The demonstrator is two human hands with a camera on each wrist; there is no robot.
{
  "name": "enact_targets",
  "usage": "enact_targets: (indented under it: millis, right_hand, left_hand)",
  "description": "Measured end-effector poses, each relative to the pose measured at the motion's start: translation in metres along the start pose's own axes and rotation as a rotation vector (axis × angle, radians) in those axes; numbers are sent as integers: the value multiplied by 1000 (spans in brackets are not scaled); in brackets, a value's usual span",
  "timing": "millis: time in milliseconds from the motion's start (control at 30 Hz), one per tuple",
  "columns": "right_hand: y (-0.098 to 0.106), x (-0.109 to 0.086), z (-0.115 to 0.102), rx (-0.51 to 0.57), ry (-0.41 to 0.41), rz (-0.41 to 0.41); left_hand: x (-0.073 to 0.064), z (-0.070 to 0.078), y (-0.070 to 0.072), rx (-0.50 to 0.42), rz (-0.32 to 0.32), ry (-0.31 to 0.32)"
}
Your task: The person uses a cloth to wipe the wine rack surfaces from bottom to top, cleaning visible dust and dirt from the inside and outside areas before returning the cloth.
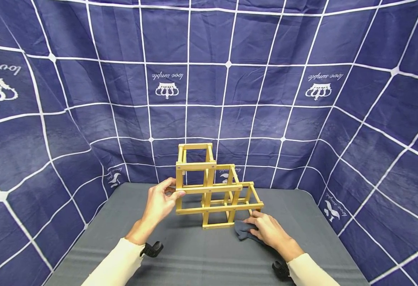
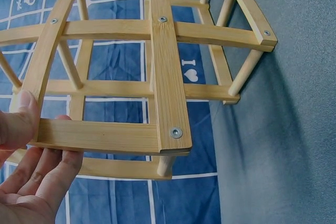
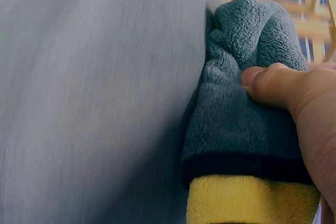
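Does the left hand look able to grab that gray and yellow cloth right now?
Probably not as things stand: the left hand is gripping the left side of the stepped wooden rack, while the gray and yellow cloth lies off to the right, already held by the right hand.

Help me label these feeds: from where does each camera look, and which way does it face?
Head: worn on the head, facing forward and down at the rack, table and curtain; left hand, right hand and both sleeves show.
Left wrist: faces past the left hand at the rack, table at picture right; only that hand shows.
Right wrist: faces the cloth, table at picture left; only the right hand shows.
Shared: head and right wrist both show the right hand holding the cloth.
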State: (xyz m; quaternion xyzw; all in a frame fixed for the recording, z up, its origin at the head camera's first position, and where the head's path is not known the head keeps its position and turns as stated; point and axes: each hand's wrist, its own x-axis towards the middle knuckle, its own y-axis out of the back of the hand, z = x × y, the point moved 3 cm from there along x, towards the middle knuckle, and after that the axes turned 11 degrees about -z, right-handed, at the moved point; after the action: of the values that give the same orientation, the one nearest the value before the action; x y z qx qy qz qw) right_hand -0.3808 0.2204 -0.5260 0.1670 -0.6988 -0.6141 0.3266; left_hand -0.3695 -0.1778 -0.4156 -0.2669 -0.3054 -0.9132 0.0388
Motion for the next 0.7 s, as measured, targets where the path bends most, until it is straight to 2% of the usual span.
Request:
enact_targets:
  millis: [133, 267, 400, 533, 700]
  right_hand:
    - [6, -16, 19, -19, -45, 26]
    - [4, -15, 18, -8, -18, 48]
    - [-6, 1, -1, 8, 52, 69]
    - [-18, 27, -32, 38, 122, 76]
    - [-29, 59, -70, 122, 157, 40]
  left_hand:
    - [1, 1, 0, 2, -3, -7]
    - [1, 1, 1, 7, 1, -1]
    - [1, 0, 1, 11, 5, 0]
    - [1, -1, -1, 9, -8, 9]
    - [1, -2, -1, 1, 6, 23]
